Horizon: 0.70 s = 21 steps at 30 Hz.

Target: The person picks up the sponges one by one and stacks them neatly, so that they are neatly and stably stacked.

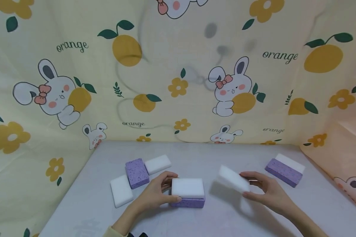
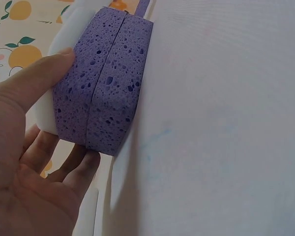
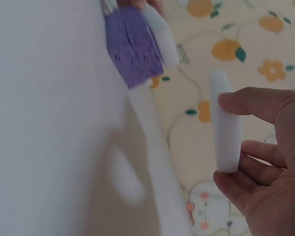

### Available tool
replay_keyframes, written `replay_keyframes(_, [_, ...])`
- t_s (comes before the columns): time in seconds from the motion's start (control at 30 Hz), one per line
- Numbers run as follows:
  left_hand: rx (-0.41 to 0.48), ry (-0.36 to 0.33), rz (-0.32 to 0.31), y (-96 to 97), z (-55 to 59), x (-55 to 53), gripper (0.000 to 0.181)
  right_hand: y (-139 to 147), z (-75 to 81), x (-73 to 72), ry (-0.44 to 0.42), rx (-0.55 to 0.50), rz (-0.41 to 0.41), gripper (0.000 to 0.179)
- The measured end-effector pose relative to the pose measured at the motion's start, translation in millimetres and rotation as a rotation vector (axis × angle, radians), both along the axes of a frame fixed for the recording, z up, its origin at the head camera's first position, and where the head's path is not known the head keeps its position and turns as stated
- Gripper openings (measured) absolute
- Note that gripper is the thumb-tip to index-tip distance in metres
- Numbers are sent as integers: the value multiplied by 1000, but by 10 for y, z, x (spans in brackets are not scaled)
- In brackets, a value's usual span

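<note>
A small stack stands on the front middle of the table: a white sponge (image 1: 188, 187) lies over purple sponges (image 1: 188, 203). My left hand (image 1: 155, 194) grips this stack from its left side, thumb at the near face and fingers behind. In the left wrist view, two purple sponge layers (image 2: 105, 83) with a seam between them show beside the white one. To the right, my right hand (image 1: 268, 191) pinches another white sponge (image 1: 232, 179) by its right end, between thumb and fingers. That sponge is tilted and held above the table, apart from the stack, its shadow falling below.
Left of the stack lie a white sponge (image 1: 121, 191), a purple sponge (image 1: 137, 172) and a smaller-looking white sponge (image 1: 158, 164). At the far right, a purple sponge (image 1: 284, 172) has a white one (image 1: 290, 163) against it. A printed cloth (image 1: 154, 131) hangs behind the white table (image 1: 225, 151).
</note>
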<state>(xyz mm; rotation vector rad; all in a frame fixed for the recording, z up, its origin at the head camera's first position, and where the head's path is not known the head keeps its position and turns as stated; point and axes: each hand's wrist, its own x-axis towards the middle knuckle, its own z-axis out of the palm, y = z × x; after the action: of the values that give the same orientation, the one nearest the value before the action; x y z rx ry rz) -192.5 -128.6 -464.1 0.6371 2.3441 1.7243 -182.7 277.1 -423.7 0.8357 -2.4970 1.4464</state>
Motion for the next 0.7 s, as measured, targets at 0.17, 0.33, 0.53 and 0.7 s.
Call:
replay_keyframes(0.17, [-7, -2, 0, -9, 14, 7, 73, -203, 45, 26, 1, -24, 86, 57])
replay_keyframes(0.33, [-7, 7, -3, -5, 29, 0, 73, -424, 142, 11, 39, -13, 142, 56])
replay_keyframes(0.53, [1, 15, -10, -9, 24, -4, 71, -716, 250, -26, 28, -7, 185, 56])
replay_keyframes(0.7, [7, 12, -6, -8, 17, -2, 70, -954, 239, -127, -39, -13, 212, 57])
